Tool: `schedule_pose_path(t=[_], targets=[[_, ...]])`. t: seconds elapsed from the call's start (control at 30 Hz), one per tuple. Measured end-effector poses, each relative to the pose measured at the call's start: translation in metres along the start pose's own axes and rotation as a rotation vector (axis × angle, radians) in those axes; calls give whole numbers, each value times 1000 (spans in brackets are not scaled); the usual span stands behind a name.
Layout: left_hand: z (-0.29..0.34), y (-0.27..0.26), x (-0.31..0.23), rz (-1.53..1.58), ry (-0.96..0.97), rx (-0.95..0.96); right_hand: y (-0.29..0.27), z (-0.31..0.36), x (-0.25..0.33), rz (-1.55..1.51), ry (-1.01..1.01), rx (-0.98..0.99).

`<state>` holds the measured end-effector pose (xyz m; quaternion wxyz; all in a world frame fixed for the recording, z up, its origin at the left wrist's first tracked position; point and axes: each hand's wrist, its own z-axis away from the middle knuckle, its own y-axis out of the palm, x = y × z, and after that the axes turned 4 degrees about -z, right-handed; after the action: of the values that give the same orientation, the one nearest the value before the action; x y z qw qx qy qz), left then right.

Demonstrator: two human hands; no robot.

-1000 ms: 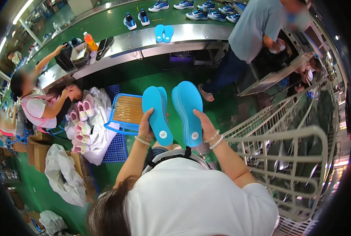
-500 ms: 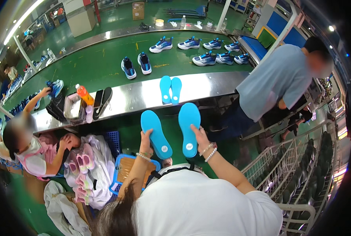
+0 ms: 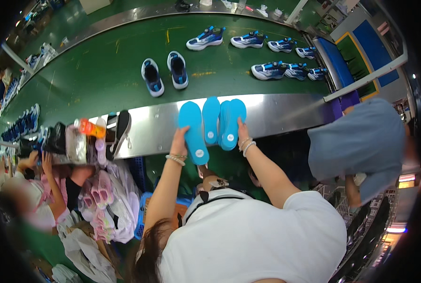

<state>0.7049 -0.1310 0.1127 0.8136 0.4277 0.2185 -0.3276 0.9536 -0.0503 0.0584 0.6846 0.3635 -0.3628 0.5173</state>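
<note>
the left hand (image 3: 179, 142) grasps a blue insole (image 3: 190, 127) by its outer edge, with the thumb on top; the right hand (image 3: 244, 134) grasps a stack of blue insoles (image 3: 237, 111), also from the outer side; on each heel is a white round mark; between these two, one more blue insole (image 3: 211, 115) lies upon the metal ledge (image 3: 158, 122), just beside the stack; whether the stack touches the ledge, i cannot tell; beyond the ledge is a green table (image 3: 102, 80), where a pair of blue and white shoes (image 3: 177, 70) stands; farther to the right, more shoes (image 3: 269, 70) stand in two rows; on the left part of the ledge there is an orange bottle (image 3: 92, 128); at the right side, a person in a grey-blue shirt (image 3: 356, 141) bends down.
</note>
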Motion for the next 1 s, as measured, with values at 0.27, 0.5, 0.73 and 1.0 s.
schedule_pose_path(t=[0.27, 0.5, 0.73, 1.0], targets=[[-159, 21, 58, -579, -142, 111, 6, -42, -41, 267, -120, -112], [-161, 17, 69, -545, -98, -114, 20, -40, -37, 482, -238, -257], [-146, 57, 63, -286, -448, 43, 21, -43, -40, 525, -168, -263], [-194, -56, 15, -875, 149, 211, 68, 8, 29, 1142, -470, -368]])
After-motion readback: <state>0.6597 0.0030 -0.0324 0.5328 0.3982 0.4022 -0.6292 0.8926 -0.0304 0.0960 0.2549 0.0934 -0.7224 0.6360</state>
